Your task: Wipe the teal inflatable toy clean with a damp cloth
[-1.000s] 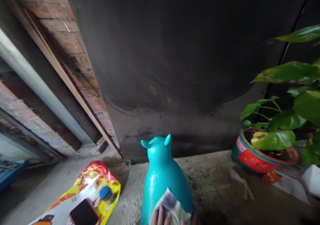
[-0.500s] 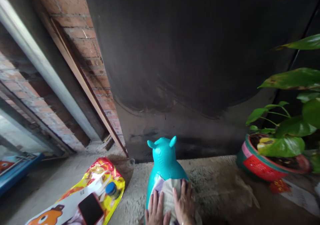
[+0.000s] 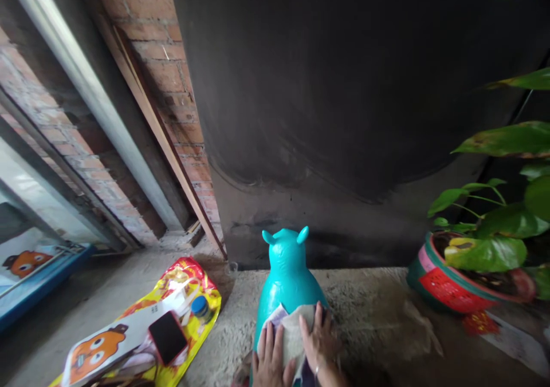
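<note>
A shiny teal inflatable animal toy [image 3: 289, 287] with two small ears stands upright in front of me. Over its back lies a pale grey cloth [image 3: 293, 332] with a lilac corner at the left. My left hand [image 3: 271, 358] rests flat on the cloth's left part, fingers stretched forward. On the right side my right hand [image 3: 321, 344] presses the cloth against the toy, its fingers spread and the thumb pointing inward. The toy's lower part is hidden by the hands and the cloth.
A yellow and red bag [image 3: 201, 332] lies on the concrete floor at left, bearing a phone [image 3: 167, 336], a blue-capped bottle [image 3: 200, 308] and a cartoon-printed sheet [image 3: 97, 350]. A potted plant [image 3: 451, 281] stands right. A dark panel [image 3: 326, 118] rises behind the toy.
The view has turned slightly left, so the bag and the toy appear farther right. Both hands remain flat on the cloth, which shows little change on the toy.
</note>
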A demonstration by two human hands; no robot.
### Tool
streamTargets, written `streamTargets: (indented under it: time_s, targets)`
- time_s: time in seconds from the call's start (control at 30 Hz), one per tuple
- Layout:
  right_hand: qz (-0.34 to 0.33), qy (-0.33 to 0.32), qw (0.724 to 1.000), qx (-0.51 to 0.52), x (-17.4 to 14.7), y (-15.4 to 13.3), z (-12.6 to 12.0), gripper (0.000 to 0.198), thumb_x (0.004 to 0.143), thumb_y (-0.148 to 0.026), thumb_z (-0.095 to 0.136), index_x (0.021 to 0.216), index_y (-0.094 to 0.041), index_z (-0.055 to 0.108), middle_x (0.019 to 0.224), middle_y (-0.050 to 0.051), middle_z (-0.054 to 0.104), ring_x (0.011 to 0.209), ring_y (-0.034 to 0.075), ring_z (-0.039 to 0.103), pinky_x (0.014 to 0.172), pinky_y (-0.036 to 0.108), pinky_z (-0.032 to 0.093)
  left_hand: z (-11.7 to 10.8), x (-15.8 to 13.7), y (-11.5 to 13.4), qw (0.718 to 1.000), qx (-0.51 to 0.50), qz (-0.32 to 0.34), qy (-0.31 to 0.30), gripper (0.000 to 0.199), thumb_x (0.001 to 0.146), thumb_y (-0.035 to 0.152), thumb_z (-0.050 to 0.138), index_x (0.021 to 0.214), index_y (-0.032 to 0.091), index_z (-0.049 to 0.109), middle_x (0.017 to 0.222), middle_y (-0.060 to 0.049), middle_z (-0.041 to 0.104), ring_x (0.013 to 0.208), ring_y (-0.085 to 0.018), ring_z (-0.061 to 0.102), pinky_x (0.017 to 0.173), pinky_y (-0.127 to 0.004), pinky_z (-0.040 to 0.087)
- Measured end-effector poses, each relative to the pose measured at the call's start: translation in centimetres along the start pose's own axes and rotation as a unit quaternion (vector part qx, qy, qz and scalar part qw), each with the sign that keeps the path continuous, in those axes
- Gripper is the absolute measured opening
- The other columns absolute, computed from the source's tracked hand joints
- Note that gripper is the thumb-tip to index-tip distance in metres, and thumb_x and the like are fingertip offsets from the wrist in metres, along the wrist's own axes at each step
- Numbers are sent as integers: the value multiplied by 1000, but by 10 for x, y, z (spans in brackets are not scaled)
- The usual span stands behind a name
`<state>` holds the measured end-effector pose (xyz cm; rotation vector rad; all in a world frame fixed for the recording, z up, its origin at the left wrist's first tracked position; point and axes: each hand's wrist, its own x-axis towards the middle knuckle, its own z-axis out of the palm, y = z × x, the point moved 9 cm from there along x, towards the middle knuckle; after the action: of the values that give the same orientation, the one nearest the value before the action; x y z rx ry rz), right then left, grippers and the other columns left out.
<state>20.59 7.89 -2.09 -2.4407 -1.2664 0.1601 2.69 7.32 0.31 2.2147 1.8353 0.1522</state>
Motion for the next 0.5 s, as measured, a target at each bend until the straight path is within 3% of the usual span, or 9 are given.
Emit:
streamTargets:
  time_s: [0.1,0.17,0.27,0.4,0.5]
  targets:
    - [-25,-7,999,32,32,-14,-1,78,88,-71,18,140,-18,42,146,19,40,127,44,43,86,65,44,-3,10,1,999,-13,-15,-48,64,84,41,42,145,23,30,156,-8,21,145,-29,23,107,-54,38]
    - [-62,6,997,53,34,-14,-3,75,89,-70,21,137,-19,47,144,17,43,128,40,44,89,59,47,-4,11,0,997,-28,-13,-77,67,84,44,43,146,23,26,157,-8,16,146,-29,18,108,-57,36]
    - [-125,34,988,82,14,1,-12,63,94,-61,20,123,-22,60,129,15,58,118,30,55,90,44,50,-7,9,-5,990,-69,-14,-123,70,83,44,45,147,25,23,158,-8,11,147,-30,13,108,-62,33]
    - [-187,70,975,99,-17,17,-36,53,97,-49,20,104,-25,67,97,11,68,87,22,66,74,34,54,-27,13,-2,986,-98,-2,-132,68,84,32,44,148,17,25,159,-12,15,147,-30,13,115,-57,26]
    - [-253,75,959,105,-35,1,-59,31,96,-43,37,93,-31,65,91,4,67,89,20,65,82,35,52,-51,16,29,984,-102,108,-100,74,76,21,47,148,19,27,159,-8,14,148,-28,9,120,-55,14]
